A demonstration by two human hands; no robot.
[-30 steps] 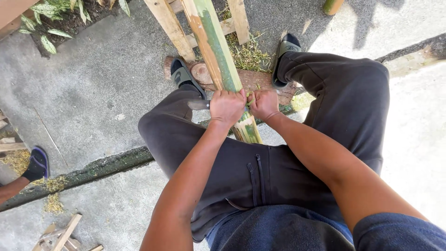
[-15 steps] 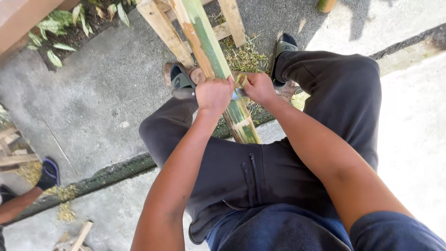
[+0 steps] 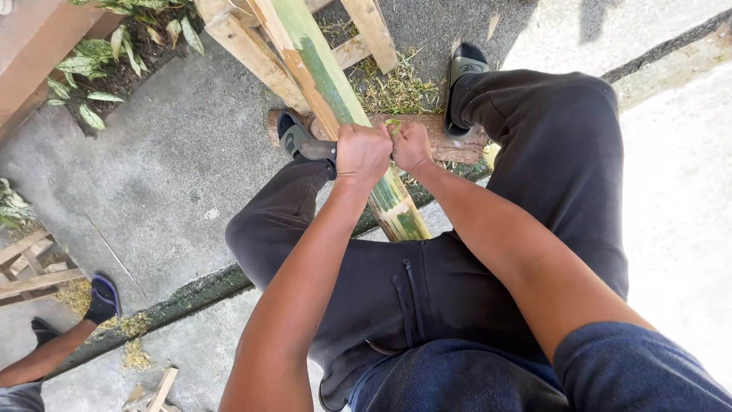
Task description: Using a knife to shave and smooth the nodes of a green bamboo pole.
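Note:
A long green bamboo pole (image 3: 320,72) slopes from the wooden frame at the top down between my knees. My left hand (image 3: 362,152) is closed over a dark grey blade (image 3: 316,149) that lies across the pole and sticks out to the left. My right hand (image 3: 412,145) is closed right beside it on the pole's right side, with a green sliver at its thumb. The part of the blade under both hands is hidden. I sit in dark trousers with a sandalled foot on each side of the pole.
A wooden frame (image 3: 366,30) and a short log (image 3: 450,141) lie ahead, with green shavings (image 3: 393,91) around them. A mossy kerb (image 3: 191,297) crosses the concrete. At the lower left are another person's arm (image 3: 38,362), a blue shoe (image 3: 103,297) and a wooden rack (image 3: 30,267).
Both hands have slid together up the pole, away from my body, by about a hand's length. The view has tilted slightly to the left.

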